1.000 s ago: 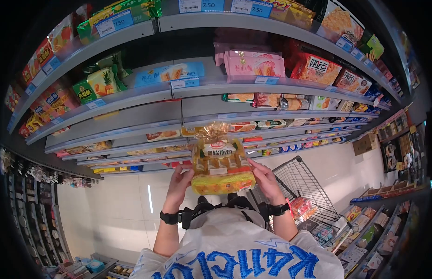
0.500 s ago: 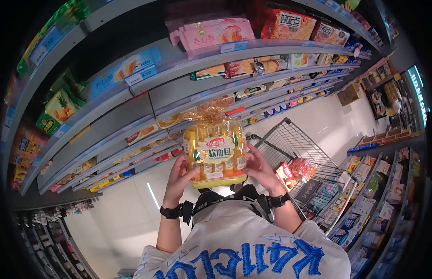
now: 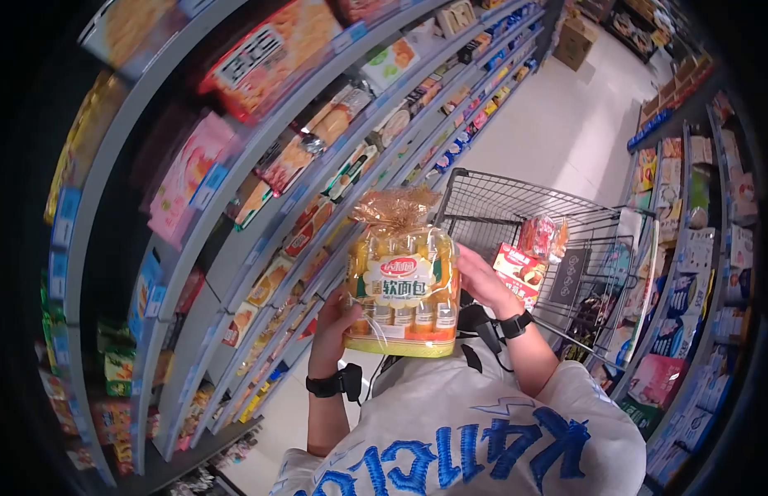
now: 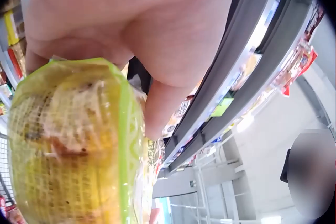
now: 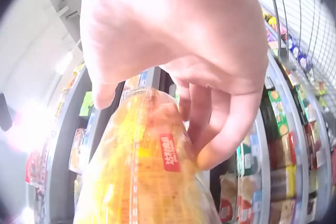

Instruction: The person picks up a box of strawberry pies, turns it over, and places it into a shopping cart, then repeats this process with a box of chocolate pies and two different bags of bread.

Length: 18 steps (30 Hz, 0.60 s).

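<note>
A clear bag of soft bread rolls (image 3: 404,293) with a yellow-green base and gathered gold top stands upright before the person's chest. At its lower left side, the left hand (image 3: 330,331) grips it, thumb on the front and the other fingers hidden behind. The left wrist view shows that hand (image 4: 131,29) over the bag's end (image 4: 73,145). The right hand (image 3: 491,285) lies along the bag's right side with loosely extended fingers. In the right wrist view its thumb (image 5: 105,95) stands apart from the wrapper, while its fingertips (image 5: 210,155) are right at the bag's side.
A wire shopping cart (image 3: 557,223) stands at the right, holding a red snack box (image 3: 519,274) and other packages. Snack shelves (image 3: 260,157) run along the left, and more stocked shelves (image 3: 690,273) line the far right. A cardboard box (image 3: 574,41) sits on the floor ahead.
The view has swung right, bringing the cart closer to the middle and the shelves to the left. The bread bag has been tilted up so its front label faces the person. The right fingers have loosened.
</note>
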{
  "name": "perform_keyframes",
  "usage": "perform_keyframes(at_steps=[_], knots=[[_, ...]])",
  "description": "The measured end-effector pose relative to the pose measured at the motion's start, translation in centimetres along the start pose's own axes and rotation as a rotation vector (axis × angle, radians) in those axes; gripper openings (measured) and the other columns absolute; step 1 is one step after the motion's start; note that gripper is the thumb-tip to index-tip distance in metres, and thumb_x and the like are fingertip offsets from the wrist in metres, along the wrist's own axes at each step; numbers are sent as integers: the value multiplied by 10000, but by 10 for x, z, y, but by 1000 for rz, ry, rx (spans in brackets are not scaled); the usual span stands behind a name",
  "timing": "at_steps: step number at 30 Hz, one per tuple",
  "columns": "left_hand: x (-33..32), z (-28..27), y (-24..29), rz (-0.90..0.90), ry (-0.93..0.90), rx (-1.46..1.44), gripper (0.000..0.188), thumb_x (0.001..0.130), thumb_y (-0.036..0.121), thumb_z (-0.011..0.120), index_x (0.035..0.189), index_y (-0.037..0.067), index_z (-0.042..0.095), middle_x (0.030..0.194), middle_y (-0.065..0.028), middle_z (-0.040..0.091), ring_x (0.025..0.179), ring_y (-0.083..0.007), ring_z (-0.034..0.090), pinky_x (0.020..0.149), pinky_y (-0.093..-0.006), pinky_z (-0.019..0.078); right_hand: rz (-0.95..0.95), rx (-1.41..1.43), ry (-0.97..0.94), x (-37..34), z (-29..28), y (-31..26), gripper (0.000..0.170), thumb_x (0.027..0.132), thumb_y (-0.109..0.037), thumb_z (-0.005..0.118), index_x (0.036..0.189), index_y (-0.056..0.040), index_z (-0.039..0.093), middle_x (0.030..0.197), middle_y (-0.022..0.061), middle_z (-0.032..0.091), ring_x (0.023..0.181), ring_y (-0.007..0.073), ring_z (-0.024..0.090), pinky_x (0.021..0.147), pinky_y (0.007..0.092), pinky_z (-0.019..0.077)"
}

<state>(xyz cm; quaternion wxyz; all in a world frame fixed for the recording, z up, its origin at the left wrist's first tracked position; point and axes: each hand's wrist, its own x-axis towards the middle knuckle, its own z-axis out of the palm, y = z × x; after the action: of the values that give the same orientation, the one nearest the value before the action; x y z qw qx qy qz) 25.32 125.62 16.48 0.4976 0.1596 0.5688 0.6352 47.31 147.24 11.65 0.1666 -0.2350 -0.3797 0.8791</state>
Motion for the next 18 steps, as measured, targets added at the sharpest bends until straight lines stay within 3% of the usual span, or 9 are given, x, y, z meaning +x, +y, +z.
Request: perform_keyframes(at_steps=[2, 6, 8, 10, 12, 13, 14, 16, 18], knots=[[35, 24, -9, -51, -71, 114, 573, 886, 73, 676, 1410, 10, 453, 1378, -115, 539, 1245, -193, 518, 1068, -334, 378, -23, -61, 97, -4, -42, -11, 501, 1012, -341, 540, 1435, -103, 418, 1123, -47, 603, 975, 0, 548, 741, 179, 465], [111, 92, -16, -158, -215, 318, 643, 897, 93, 685, 1464, 14, 391, 1432, -137, 493, 1291, -189, 484, 1069, -335, 383, -49, 138, 178, -25, -111, -35, 526, 970, -236, 591, 1408, -14, 402, 1148, 60, 624, 963, 112, 667, 639, 265, 591], [151, 129, -23, -353, -285, 449, 682, 901, 114, 694, 1486, 16, 357, 1465, -157, 460, 1317, -204, 471, 1071, -346, 392, -34, 166, 238, -35, -156, -28, 558, 968, -211, 579, 1443, -9, 364, 1195, 74, 610, 1015, 130, 652, 690, 279, 597], [191, 158, -57, -375, -335, 512, 718, 873, 187, 742, 1468, 7, 383, 1430, -164, 496, 1307, -226, 487, 1069, -364, 400, -12, 198, 309, -43, -188, -24, 593, 967, -187, 566, 1478, -4, 327, 1242, 87, 596, 1068, 148, 637, 741, 292, 602], [224, 187, -93, -63, -303, 937, 780, 830, 278, 794, 1449, 1, 408, 1371, -170, 546, 1297, -243, 496, 1071, -376, 394, -39, 174, 522, -50, -213, -23, 485, 925, -209, 618, 1345, -33, 453, 1146, 94, 634, 951, 154, 681, 668, 300, 609], [238, 213, -94, -34, -376, 1139, 833, 784, 361, 830, 1418, -7, 437, 1336, -178, 556, 1296, -250, 484, 1077, -392, 385, -38, 199, 588, -51, -227, -19, 495, 903, -184, 650, 1330, -48, 440, 1150, 106, 637, 977, 177, 676, 671, 308, 609], [251, 235, -106, -52, -407, 1149, 833, 784, 361, 830, 1418, -7, 437, 1336, -178, 556, 1296, -250, 484, 1077, -392, 385, -36, 222, 616, -50, -240, -14, 495, 903, -184, 650, 1330, -48, 440, 1150, 106, 637, 977, 177, 676, 671, 308, 609], [269, 272, -140, -184, -620, 819, 824, 795, 403, 814, 1396, -24, 446, 1327, -188, 550, 1270, -268, 497, 1076, -401, 387, -32, 146, 770, -46, -270, 5, 546, 883, -125, 670, 1351, -57, 397, 1157, 118, 638, 1002, 195, 670, 672, 309, 605], [288, 288, -189, -295, -692, 795, 760, 853, 334, 783, 1410, -26, 411, 1325, -149, 542, 1221, -214, 511, 1033, -371, 416, 48, 182, 806, -45, -303, 24, 598, 852, -78, 693, 1354, -66, 369, 1164, 114, 629, 988, 188, 668, 668, 300, 597]])
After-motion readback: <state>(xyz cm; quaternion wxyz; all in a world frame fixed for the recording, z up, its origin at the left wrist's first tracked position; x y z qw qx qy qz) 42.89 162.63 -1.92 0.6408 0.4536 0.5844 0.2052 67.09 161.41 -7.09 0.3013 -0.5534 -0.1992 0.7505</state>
